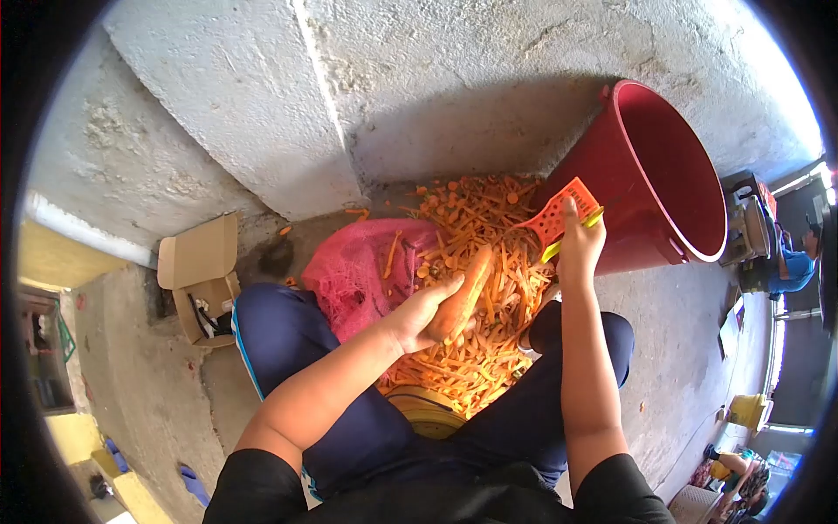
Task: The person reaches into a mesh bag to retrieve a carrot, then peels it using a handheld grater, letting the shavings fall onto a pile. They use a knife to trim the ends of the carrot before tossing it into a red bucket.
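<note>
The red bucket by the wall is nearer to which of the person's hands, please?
Right: the right hand is near the lower side of the red bucket; the left hand, holding a carrot, is farther away, toward the pink mesh bag.

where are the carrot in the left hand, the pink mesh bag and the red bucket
Carrot (464, 299): head view, middle of its body.
Pink mesh bag (353, 269): head view, its mesh side.
Red bucket (611, 179): head view, its outer wall.
</note>
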Demonstrator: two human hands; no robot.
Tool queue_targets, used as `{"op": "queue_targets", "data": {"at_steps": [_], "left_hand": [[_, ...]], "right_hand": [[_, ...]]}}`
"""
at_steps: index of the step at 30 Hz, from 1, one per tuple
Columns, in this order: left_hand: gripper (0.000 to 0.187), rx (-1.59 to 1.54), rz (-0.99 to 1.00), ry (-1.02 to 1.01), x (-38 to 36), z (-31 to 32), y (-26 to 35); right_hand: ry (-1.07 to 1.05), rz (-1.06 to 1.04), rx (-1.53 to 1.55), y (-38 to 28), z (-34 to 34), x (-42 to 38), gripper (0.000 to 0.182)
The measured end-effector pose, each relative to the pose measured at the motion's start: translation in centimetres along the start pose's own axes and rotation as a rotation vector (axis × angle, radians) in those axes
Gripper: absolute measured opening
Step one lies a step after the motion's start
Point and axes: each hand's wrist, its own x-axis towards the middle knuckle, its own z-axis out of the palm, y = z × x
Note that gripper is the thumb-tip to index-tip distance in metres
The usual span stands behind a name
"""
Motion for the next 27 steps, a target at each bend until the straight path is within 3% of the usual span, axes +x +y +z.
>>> {"op": "queue_targets", "data": {"at_steps": [1,4,5,11,14,16,17,20,22,23,27], "left_hand": [[0.039,0.038,0.041,0.130,-0.4,0.8,0.6],[0.040,-0.023,0.083,-0.046,0.4,-0.9,1.0],[0.040,0.006,0.088,0.050,0.3,0.0,1.1],[0.043,-0.145,0.141,0.141,1.4,0.1,0.2],[0.044,0.071,0.146,0.033,1.4,-0.4,0.3],[0.044,0.085,0.104,-0.156,1.0,-0.8,0.3],[0.044,0.090,0.082,-0.250,0.8,-0.9,0.1],[0.043,0.176,0.031,0.095,-0.4,0.8,-0.1],[0.038,0.066,0.025,0.056,-0.5,0.8,0.2],[0.037,0.059,0.029,0.077,-0.5,0.8,0.5],[0.036,-0.077,0.057,0.083,0.5,0.6,0.8]], "right_hand": [[-0.043,-0.021,0.024,-0.5,0.5,-1.1,0.014],[-0.268,0.045,0.103,-1.4,1.8,-5.2,0.013],[-0.355,0.059,0.098,-2.5,2.2,-6.8,0.014],[-0.536,0.073,0.002,-2.7,3.1,-8.9,0.017],[-0.455,0.098,-0.019,-2.6,3.1,-8.4,0.016],[-0.288,-0.094,-0.172,-1.1,2.3,-6.0,0.015],[-0.218,-0.059,-0.166,0.2,1.3,-3.9,0.016],[0.033,-0.164,-0.176,0.4,0.1,-0.5,0.017],[0.052,-0.016,0.107,-0.7,0.1,-0.7,0.015],[0.019,-0.082,0.038,-0.8,0.3,-1.3,0.015],[-0.305,0.042,0.082,-1.9,1.6,-6.5,0.019]]}}
